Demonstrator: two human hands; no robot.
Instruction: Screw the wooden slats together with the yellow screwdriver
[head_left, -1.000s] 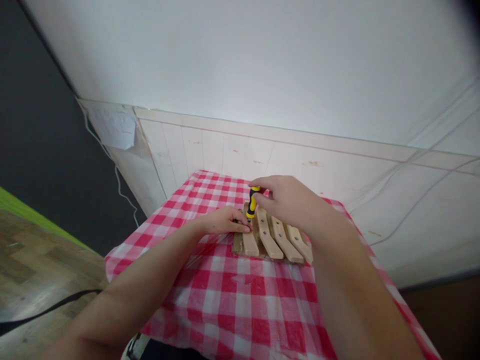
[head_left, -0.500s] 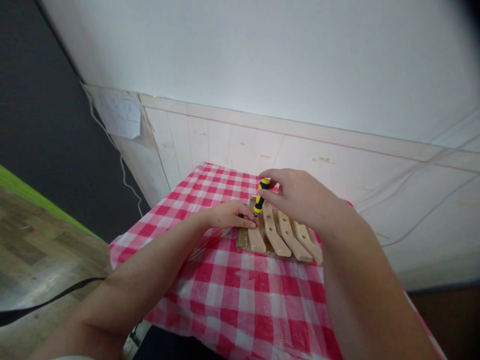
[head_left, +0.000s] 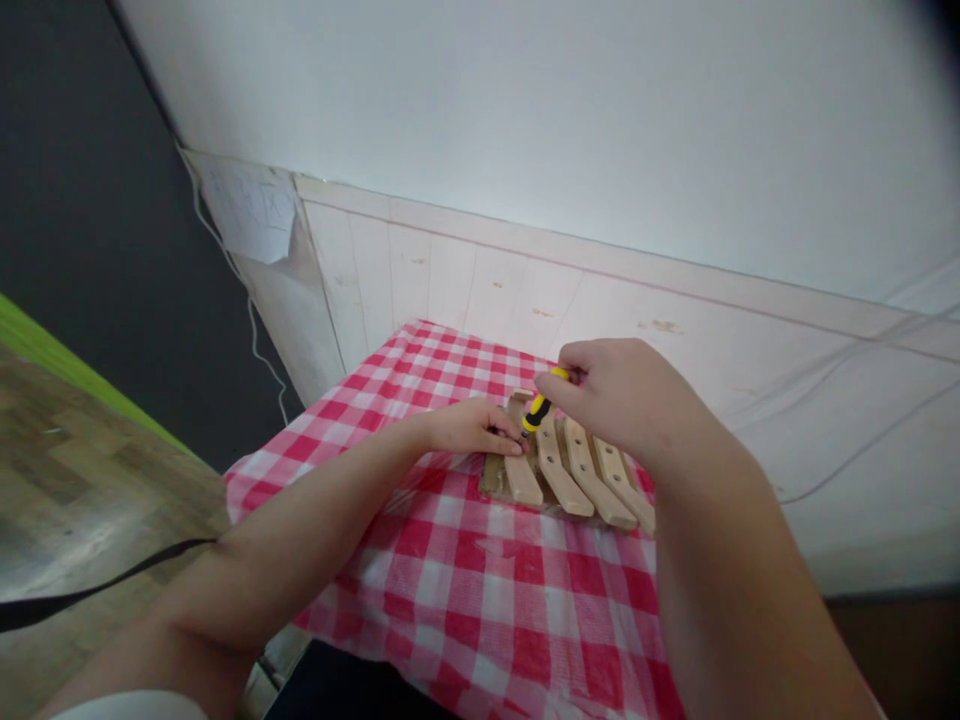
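A small panel of pale wooden slats (head_left: 577,480) lies on a red-and-white checked tablecloth (head_left: 480,590). My right hand (head_left: 622,395) is closed round a yellow-and-black screwdriver (head_left: 538,410), whose tip points down at the leftmost slat. My left hand (head_left: 469,428) rests on the panel's left end, fingers pinched together beside the screwdriver tip. What those fingers pinch is too small to make out.
The table stands against a white panelled wall (head_left: 487,290). A sheet of paper (head_left: 251,205) hangs on the wall's left corner, with a thin white cable (head_left: 255,340) below it. A black strap (head_left: 97,585) lies on the wooden floor at the left.
The view has shifted, so hands and slats sit further right in the frame. The screwdriver has tilted from nearly upright to leaning right. Both hands stay on the panel.
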